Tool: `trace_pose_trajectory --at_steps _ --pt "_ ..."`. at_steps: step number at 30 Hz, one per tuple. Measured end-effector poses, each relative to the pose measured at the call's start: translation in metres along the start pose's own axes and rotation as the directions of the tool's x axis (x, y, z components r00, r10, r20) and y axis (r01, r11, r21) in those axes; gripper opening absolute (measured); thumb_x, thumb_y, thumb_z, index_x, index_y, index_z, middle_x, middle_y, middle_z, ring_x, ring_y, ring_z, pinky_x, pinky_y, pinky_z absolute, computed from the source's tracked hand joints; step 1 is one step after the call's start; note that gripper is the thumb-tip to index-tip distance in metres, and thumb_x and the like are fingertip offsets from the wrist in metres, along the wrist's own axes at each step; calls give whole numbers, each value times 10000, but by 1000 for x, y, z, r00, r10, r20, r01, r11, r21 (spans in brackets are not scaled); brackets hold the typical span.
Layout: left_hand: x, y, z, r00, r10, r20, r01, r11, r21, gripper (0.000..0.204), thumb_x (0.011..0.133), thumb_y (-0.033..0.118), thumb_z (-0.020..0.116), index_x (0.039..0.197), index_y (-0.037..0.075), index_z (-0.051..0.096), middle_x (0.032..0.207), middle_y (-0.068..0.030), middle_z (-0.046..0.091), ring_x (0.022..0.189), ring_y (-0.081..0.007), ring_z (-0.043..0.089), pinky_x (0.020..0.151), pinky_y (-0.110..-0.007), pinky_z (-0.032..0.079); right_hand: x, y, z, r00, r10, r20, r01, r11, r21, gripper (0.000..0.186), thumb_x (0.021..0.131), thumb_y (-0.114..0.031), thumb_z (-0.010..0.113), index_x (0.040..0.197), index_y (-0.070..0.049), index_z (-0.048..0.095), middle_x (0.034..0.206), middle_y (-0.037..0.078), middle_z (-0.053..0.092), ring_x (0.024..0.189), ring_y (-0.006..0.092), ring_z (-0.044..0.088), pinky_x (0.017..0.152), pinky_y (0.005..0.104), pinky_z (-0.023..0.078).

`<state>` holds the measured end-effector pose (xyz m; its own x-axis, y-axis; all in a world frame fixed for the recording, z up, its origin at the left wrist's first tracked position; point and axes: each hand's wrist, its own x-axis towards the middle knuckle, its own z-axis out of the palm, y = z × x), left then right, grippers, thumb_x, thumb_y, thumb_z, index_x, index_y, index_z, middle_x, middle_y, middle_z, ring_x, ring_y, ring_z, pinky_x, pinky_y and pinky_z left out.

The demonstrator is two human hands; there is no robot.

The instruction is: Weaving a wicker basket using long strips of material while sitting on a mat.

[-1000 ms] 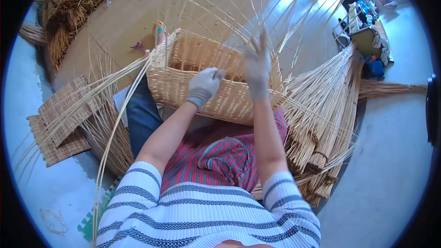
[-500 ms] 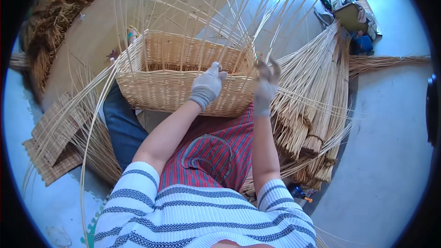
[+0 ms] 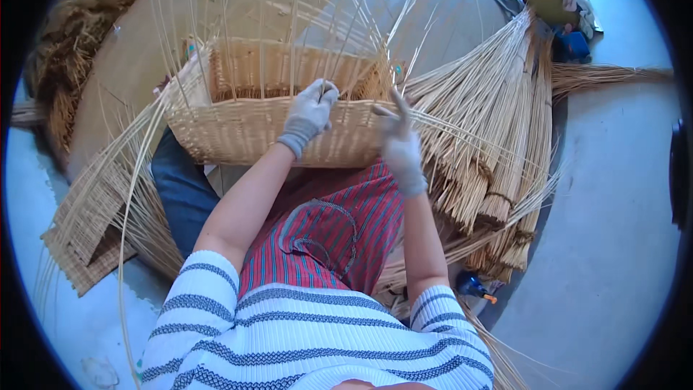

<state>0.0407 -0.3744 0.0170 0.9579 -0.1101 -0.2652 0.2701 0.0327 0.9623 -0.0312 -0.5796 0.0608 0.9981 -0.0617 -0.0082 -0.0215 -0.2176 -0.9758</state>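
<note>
A rectangular woven basket point(image 3: 231, 133) rests over my lap on a red striped cloth point(image 3: 354, 231), with long pale strands rising from its sides. My left hand point(image 3: 309, 114), in a grey knit glove, is closed at the near rim, pinching an upright strand. My gloved right hand point(image 3: 401, 148) is slightly blurred near the basket's right end, fingers apart, among loose strands that stick out to the right. The basket's bottom is largely hidden by its near wall.
Large bundles of pale strands point(image 3: 491, 130) lie to my right, a dark bottle point(image 3: 473, 285) with orange tip below them. Woven mats point(image 3: 90, 238) lie to my left, a brown straw heap point(image 3: 83, 58) beyond. A green box point(image 3: 548, 3) and blue container point(image 3: 574, 45) stand at upper right.
My right hand has come down from raised above the rim to the basket's near right side. The basket appears further left and higher in view. My left hand stays closed at the rim.
</note>
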Motion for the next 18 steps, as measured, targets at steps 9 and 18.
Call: trace_pose_trajectory --at_steps 9,18 --pt "10 5 24 992 -50 -112 31 987 -159 190 961 -23 532 1114 79 580 922 -64 612 590 -157 610 444 -298 535 73 3 -9 952 -9 -307 109 944 311 454 1014 -152 613 1425 -74 436 860 53 682 535 37 484 451 204 403" --pt "27 -5 23 985 13 -172 1 997 79 353 823 329 860 736 50 662 684 2 628 648 -79 516 644 -295 482 -10 4 -8 919 -207 -334 309 906 289 81 1010 -128 614 1021 -75 674 850 29 699 545 49 532 465 200 392"
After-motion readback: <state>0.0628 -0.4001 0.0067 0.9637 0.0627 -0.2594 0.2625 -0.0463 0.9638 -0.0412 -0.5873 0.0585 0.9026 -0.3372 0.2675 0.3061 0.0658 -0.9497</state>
